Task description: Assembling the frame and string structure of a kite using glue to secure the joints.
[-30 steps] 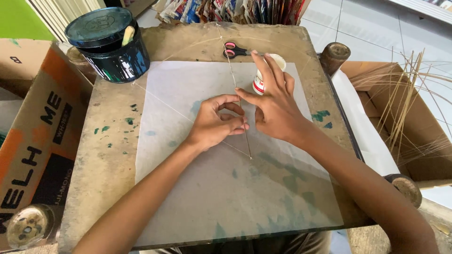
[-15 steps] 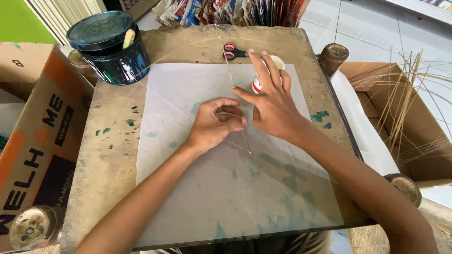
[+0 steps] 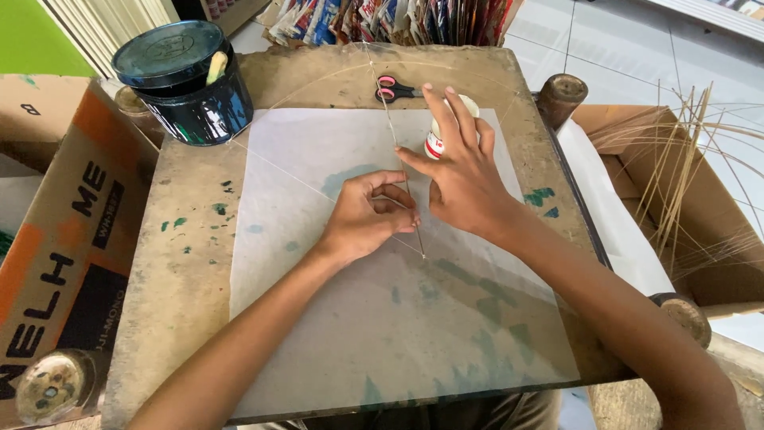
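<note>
Change: hands and stick lie much as half a second ago; the right hand point(image 3: 461, 179) has stayed over the stick, no clear shift.
Left hand point(image 3: 368, 213): fingers curled, pinching the thin stick point(image 3: 404, 181) against the paper point(image 3: 318, 302).
Right hand: fingers spread, palm down, thumb tip at the stick.
Stick: lies on the paper at desk point(image 3: 183, 263) centre, running from the scissors point(image 3: 395, 87) towards the person.
Containers: dark pot point(image 3: 185, 84) at far left corner, lid on, pale tool resting on top; small bottle point(image 3: 442, 131) partly hidden behind the right fingers.
Surroundings: box point(image 3: 708, 215) of long straws on the right; printed carton point(image 3: 56, 239) on the left.
</note>
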